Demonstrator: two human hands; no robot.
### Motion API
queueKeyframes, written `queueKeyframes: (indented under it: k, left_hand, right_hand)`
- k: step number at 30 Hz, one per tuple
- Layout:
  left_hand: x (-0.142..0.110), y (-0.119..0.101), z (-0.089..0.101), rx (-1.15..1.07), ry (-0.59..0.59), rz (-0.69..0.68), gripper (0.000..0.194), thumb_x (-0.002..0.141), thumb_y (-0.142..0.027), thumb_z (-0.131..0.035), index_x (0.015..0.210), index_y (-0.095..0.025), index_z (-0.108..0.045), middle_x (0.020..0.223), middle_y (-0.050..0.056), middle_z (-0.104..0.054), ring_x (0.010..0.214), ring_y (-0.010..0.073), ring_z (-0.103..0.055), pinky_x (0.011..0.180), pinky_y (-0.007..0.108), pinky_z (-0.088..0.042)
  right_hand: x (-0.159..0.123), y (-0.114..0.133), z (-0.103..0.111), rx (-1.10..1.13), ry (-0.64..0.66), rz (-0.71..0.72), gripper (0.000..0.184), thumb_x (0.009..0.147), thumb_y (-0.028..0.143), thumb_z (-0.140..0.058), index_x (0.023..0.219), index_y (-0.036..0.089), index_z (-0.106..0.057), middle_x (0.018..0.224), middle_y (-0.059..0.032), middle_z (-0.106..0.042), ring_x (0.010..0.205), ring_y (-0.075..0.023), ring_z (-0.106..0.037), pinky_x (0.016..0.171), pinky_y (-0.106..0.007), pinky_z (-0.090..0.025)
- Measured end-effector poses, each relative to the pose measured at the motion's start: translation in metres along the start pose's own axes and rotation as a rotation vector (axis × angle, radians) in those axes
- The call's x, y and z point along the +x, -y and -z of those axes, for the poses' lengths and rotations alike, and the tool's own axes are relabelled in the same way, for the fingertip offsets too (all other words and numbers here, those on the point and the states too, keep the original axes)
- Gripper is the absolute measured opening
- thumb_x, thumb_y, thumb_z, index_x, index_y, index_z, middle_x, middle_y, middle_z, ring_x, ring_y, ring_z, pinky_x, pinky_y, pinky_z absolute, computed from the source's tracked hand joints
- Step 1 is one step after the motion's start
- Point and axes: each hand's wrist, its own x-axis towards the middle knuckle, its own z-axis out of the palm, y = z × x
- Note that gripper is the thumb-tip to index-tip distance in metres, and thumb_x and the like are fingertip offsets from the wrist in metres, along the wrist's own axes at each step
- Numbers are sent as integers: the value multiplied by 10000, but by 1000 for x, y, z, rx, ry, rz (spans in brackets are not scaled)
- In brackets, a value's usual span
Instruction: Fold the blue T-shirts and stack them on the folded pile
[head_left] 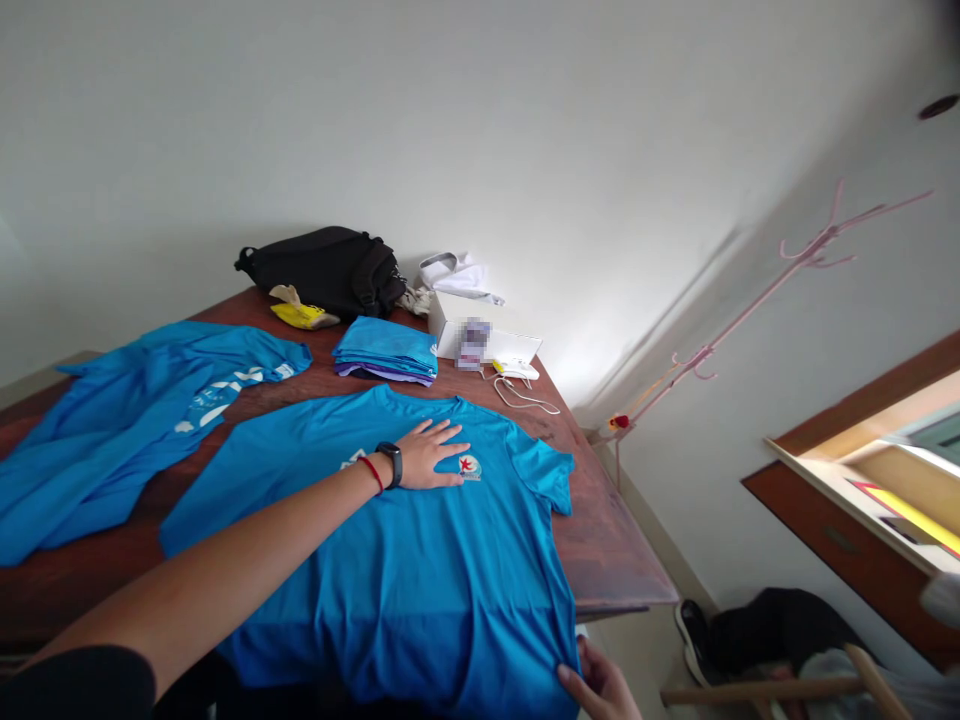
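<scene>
A blue T-shirt (420, 560) lies spread flat on the dark wooden table (607, 540), chest up, with a small red and white logo (469, 466). My left hand (429, 455) rests flat on the shirt's chest beside that logo, fingers apart; its wrist carries a black band and a red string. My right hand (600, 688) is at the bottom edge of the view, its fingers pinching the shirt's hem corner where the cloth hangs over the table's front edge.
A heap of blue shirts (120, 420) lies at the left. A folded stack (386, 352) sits further back, near a black bag (322, 268), a yellow item (300, 315) and a white box (480, 340) with a cable. A pink coat stand (750, 310) leans by the wall.
</scene>
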Motion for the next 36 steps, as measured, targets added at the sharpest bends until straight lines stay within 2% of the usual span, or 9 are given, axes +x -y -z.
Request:
queueKeyframes:
  k: [3,7,14,17,23,27,31,34,36]
  left_hand:
    - [0,1,0,-8,-5,-8,793,879,-798,-379,1526,-340,-389,1640,82,-229,1514,362,-169,1192,589,-100]
    - [0,2,0,-14,-2,-14,817,862,-811,-397,1529,-339,-383,1643,83,-217,1513,369,-166,1190,594,-93]
    - [1,8,-6,-10,-2,-31,999,696,-882,-548,1528,-355,-376,1650,79,-195,1509,385,-167,1196,581,-86]
    - [1,8,-5,-8,-10,-37,1038,656,-895,-569,1523,-354,-386,1650,81,-193,1511,381,-164,1199,575,-86]
    - [-1,0,5,-17,33,-8,1042,679,-912,-518,1533,-332,-374,1648,102,-188,1518,376,-137,1197,586,-72]
    - [1,-1,4,-14,33,5,1054,669,-918,-516,1527,-321,-390,1646,107,-199,1519,367,-139,1200,577,-66]
    - [1,0,2,-18,29,1,1014,688,-900,-525,1523,-339,-395,1649,80,-199,1518,368,-142,1205,561,-64]
    - [1,-1,5,-17,49,11,989,724,-893,-491,1531,-333,-378,1652,83,-178,1522,368,-119,1202,574,-57]
    - [0,-3,8,-19,59,19,957,756,-884,-460,1534,-334,-369,1652,82,-175,1523,367,-114,1199,583,-57]
  right_hand:
    - [7,-15,-6,-90,0,36,525,616,670,-789,704,181,-621,626,0,-558,625,-183,-561,628,-287,-475]
    - [16,-31,-9,-353,-9,73,547,681,711,-693,723,170,-627,593,3,-532,581,-181,-536,578,-283,-453]
    - [25,-31,8,-570,-91,129,582,733,739,-569,873,184,-677,737,-80,-682,727,-277,-670,648,-326,-532]
    - [23,-31,11,-639,-86,129,563,750,747,-545,813,198,-653,726,-88,-690,723,-278,-687,653,-321,-535]
    - [14,-24,9,-696,-41,135,530,803,726,-514,678,213,-553,665,-67,-651,668,-238,-665,596,-278,-503]
    - [7,0,12,-798,68,136,463,822,632,-571,677,194,-601,701,-63,-677,687,-225,-666,631,-276,-489]
    - [0,48,17,-869,116,189,455,868,585,-580,663,179,-607,611,-28,-628,599,-181,-591,573,-254,-431]
    - [-3,92,6,-813,61,364,461,928,542,-537,637,185,-554,599,-14,-574,599,-164,-548,575,-247,-429]
    - [-1,118,-14,-756,17,498,400,945,496,-534,689,194,-587,661,-31,-610,645,-184,-585,626,-271,-475]
